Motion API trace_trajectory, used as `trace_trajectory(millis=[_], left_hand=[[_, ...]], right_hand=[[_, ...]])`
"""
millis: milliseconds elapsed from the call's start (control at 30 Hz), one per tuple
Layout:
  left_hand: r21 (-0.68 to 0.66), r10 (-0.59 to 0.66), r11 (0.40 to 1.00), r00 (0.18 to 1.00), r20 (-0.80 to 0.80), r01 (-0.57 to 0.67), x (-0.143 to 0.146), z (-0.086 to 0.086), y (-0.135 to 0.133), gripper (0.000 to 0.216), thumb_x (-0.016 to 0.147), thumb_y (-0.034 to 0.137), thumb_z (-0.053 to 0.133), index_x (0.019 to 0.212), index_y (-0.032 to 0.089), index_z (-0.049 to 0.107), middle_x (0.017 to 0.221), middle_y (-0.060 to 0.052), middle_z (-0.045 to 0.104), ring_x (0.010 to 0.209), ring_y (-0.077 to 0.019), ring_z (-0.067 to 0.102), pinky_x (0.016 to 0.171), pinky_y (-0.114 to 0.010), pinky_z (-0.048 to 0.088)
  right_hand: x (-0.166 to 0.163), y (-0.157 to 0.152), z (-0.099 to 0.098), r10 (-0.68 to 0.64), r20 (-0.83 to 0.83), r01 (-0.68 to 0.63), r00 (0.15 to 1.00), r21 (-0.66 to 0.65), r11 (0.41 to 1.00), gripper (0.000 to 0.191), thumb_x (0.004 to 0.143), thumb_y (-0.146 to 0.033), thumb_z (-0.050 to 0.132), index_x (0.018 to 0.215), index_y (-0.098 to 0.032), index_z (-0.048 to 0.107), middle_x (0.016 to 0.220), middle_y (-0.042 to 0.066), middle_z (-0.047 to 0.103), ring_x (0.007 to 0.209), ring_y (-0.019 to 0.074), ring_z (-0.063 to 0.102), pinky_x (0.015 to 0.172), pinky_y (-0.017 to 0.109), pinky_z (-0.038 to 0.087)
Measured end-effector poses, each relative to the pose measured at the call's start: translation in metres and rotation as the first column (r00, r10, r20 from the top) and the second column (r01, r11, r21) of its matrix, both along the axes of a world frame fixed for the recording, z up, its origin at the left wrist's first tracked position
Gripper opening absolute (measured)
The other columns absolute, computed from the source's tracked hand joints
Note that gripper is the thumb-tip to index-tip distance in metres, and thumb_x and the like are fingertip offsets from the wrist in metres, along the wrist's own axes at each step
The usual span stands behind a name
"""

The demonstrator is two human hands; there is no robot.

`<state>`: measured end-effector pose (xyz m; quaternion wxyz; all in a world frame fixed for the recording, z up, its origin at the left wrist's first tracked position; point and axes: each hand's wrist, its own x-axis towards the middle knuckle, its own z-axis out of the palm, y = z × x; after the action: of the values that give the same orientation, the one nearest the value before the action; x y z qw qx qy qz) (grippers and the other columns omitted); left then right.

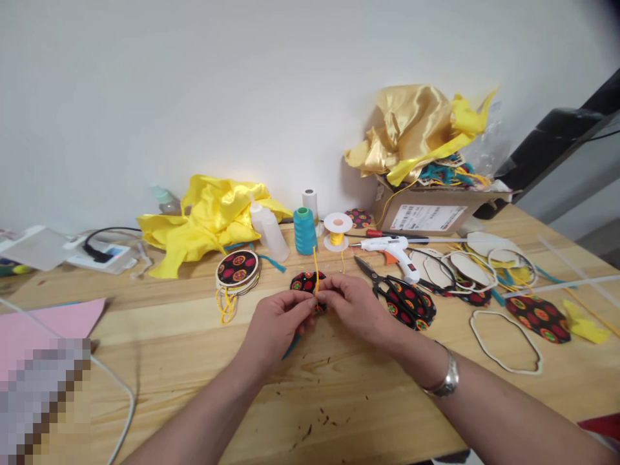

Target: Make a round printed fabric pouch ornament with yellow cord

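Note:
My left hand [278, 323] and my right hand [356, 307] meet at the middle of the wooden table [194, 336], fingers pinched together. Between them they hold a small black fabric piece with red and green dots [304, 281] and a thin yellow cord [316, 265] that stands up from the pinch. A watch [448, 380] is on my right wrist. A teal strip [292, 347] shows under my left hand. Just right of my right hand lie black-handled scissors [387, 284] and a white glue gun [394, 248].
Behind the hands stand a teal thread cone [305, 230], a yellow cord spool [337, 234], a white bottle [270, 231], round patterned discs [237, 268] and yellow cloth [208, 216]. A cardboard box [429, 213] with gold fabric sits at the back right. Pink paper [53, 323] lies left.

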<state>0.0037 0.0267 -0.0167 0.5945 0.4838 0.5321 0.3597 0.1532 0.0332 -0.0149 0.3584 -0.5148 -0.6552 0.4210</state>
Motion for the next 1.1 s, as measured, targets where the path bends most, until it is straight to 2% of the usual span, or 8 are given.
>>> trace_trajectory(millis=[133, 233, 400, 533, 867, 1100], left_hand=[[-0.055, 0.048, 0.998, 0.985, 0.163, -0.040, 0.000, -0.003, 0.002, 0.013, 0.068, 0.026, 0.066, 0.069, 0.013, 0.067, 0.054, 0.000, 0.060, 0.045, -0.0050, 0.043, 0.044, -0.016, 0.029], [-0.105, 0.085, 0.993, 0.968, 0.234, -0.062, 0.001, -0.003, 0.003, 0.012, 0.067, 0.023, 0.068, 0.069, 0.012, 0.067, 0.054, -0.001, 0.061, 0.046, -0.0049, 0.045, 0.044, -0.016, 0.030], [-0.127, 0.117, 0.988, 0.954, 0.278, -0.084, 0.002, -0.002, 0.003, 0.012, 0.066, 0.022, 0.069, 0.069, 0.011, 0.066, 0.053, -0.001, 0.060, 0.047, -0.0055, 0.048, 0.045, -0.015, 0.032], [-0.113, 0.111, 0.990, 0.950, 0.293, -0.081, 0.000, -0.004, 0.003, 0.010, 0.067, 0.022, 0.069, 0.069, 0.012, 0.067, 0.055, 0.000, 0.061, 0.048, -0.0053, 0.048, 0.045, -0.015, 0.032], [-0.120, 0.156, 0.985, 0.934, 0.321, -0.123, 0.000, -0.006, 0.001, 0.009, 0.066, 0.021, 0.070, 0.069, 0.013, 0.068, 0.055, 0.000, 0.062, 0.050, -0.0059, 0.049, 0.047, -0.016, 0.033], [-0.104, 0.162, 0.985, 0.938, 0.307, -0.137, 0.002, -0.006, 0.001, 0.010, 0.066, 0.022, 0.070, 0.070, 0.013, 0.068, 0.056, -0.001, 0.063, 0.049, -0.0059, 0.050, 0.046, -0.016, 0.033]], right_hand=[[0.000, 0.001, 0.000, 0.027, -0.162, -0.048, 0.986, -0.129, 0.991, 0.021, 0.080, -0.020, 0.046, 0.062, -0.014, 0.056, 0.055, -0.003, 0.049, 0.052, 0.0076, 0.043, 0.051, 0.020, 0.034], [0.000, 0.002, 0.004, 0.022, -0.236, -0.075, 0.972, -0.216, 0.974, 0.015, 0.077, -0.018, 0.049, 0.067, -0.013, 0.060, 0.056, -0.003, 0.051, 0.052, 0.0072, 0.044, 0.052, 0.020, 0.034], [0.000, 0.002, 0.007, -0.003, -0.182, -0.042, 0.983, -0.243, 0.969, 0.012, 0.073, -0.017, 0.053, 0.068, -0.012, 0.063, 0.056, -0.003, 0.054, 0.051, 0.0069, 0.043, 0.051, 0.020, 0.033], [0.000, 0.002, 0.007, -0.060, -0.113, 0.038, 0.992, -0.186, 0.982, 0.011, 0.073, -0.017, 0.054, 0.067, -0.013, 0.062, 0.056, -0.003, 0.054, 0.052, 0.0073, 0.045, 0.051, 0.020, 0.035], [-0.001, -0.001, 0.001, -0.044, -0.031, 0.043, 0.999, -0.041, 0.998, 0.012, 0.074, -0.019, 0.054, 0.071, -0.015, 0.064, 0.065, 0.000, 0.062, 0.058, 0.0089, 0.051, 0.054, 0.021, 0.039], [-0.003, -0.008, 0.006, -0.083, 0.075, 0.066, 0.994, 0.207, 0.976, 0.011, 0.076, -0.014, 0.054, 0.070, -0.015, 0.064, 0.065, 0.000, 0.062, 0.058, 0.0089, 0.051, 0.056, 0.021, 0.039]])
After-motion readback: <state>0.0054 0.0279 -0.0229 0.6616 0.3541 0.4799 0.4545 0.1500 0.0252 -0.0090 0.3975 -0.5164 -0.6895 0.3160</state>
